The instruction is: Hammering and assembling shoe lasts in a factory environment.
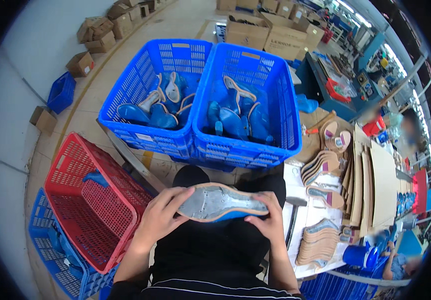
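Above my lap I hold a blue shoe last sideways between both hands, its underside turned up. A grey, worn-looking sole face with a tan rim shows on it, and blue shows along the near edge. My left hand grips the wide toe end, thumb on top. At the narrower heel end, my right hand is closed round it, with some fingers hidden beneath. Just beyond stand two blue crates, the left crate and the right crate, both holding several blue lasts with tan-edged soles.
To my left a red crate leans on a blue crate. The worktable on my right carries stacked insoles, cardboard sheets and a hammer. Cardboard boxes stand at the back. People sit farther right.
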Demonstrator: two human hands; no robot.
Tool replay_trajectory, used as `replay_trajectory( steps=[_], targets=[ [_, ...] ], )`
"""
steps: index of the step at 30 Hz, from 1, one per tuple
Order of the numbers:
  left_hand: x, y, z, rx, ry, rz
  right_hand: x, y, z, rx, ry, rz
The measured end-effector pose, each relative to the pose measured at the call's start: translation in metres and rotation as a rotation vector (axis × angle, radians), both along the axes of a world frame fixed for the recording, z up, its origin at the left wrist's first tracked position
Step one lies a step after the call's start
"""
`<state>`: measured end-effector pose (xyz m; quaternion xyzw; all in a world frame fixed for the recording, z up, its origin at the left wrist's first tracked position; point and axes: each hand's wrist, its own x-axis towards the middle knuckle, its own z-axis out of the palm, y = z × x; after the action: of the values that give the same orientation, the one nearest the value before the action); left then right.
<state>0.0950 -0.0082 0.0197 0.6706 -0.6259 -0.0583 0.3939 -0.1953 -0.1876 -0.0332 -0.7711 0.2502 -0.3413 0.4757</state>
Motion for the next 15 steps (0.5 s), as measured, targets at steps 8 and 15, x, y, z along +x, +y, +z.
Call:
replay_trajectory(
  steps=[8,15],
  targets=[
    [0.009,-0.016,0.011,-0.676,0.389,-0.169,0.021,0.06,0.06,0.526,-0.099,-0.162],
    [-0.01,-0.063,0.018,-0.36,1.444,-0.087,0.039,0.098,0.069,1.093,0.207,0.094]
  ],
)
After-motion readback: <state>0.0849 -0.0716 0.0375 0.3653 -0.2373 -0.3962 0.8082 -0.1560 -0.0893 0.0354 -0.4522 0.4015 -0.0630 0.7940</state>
